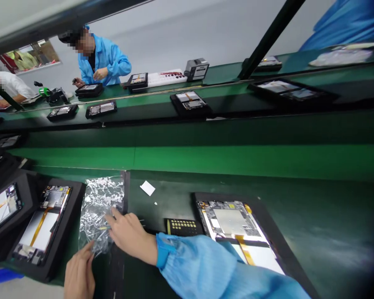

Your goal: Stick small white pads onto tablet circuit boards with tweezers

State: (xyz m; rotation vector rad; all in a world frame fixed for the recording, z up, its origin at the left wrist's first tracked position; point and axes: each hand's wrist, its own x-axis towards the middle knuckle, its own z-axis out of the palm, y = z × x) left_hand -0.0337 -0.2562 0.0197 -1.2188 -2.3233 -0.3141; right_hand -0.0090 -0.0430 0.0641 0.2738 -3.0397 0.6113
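Observation:
A clear, crinkled plastic bag (101,199) lies at the left of the near bench. My left hand (79,272) reaches up from the bottom edge, its fingertips closed at the bag's lower corner. From the right, my right hand (129,234) in a blue sleeve has its fingers over the bag's right part. Beside its fingertips shows a thin yellowish piece, and thin prongs stick out past the back of the hand; what they belong to is hidden. Near my right sleeve sits an opened tablet-like device (233,220) in a black foam tray, circuit board exposed.
Left of the bag, another opened device (45,224) rests in black foam. A small white card (147,188) and a dark strip with yellow squares (183,225) lie on the bench. Across the green divider, several devices line a dark belt, where a co-worker (101,62) in blue handles one.

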